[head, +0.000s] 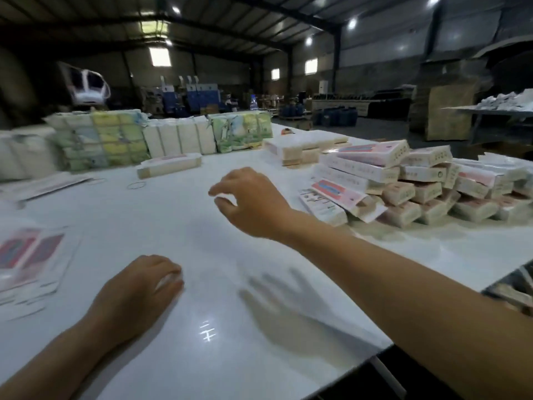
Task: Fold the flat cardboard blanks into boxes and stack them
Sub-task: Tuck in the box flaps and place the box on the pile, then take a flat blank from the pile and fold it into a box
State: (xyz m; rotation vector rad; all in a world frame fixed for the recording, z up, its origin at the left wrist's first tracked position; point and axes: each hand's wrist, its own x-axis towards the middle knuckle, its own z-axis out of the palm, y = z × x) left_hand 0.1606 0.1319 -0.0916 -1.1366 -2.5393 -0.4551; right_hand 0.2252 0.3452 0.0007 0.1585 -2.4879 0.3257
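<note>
Head view: print on the boxes piled at the bench's right is too blurred to read, blanks lie left, right hand hovers with loose empty grip, left hand rests curled, empty.

A dim metal-roofed warehouse with bright ceiling lamps upper right, small lit windows in the far wall, and blue machines centre back.
</note>
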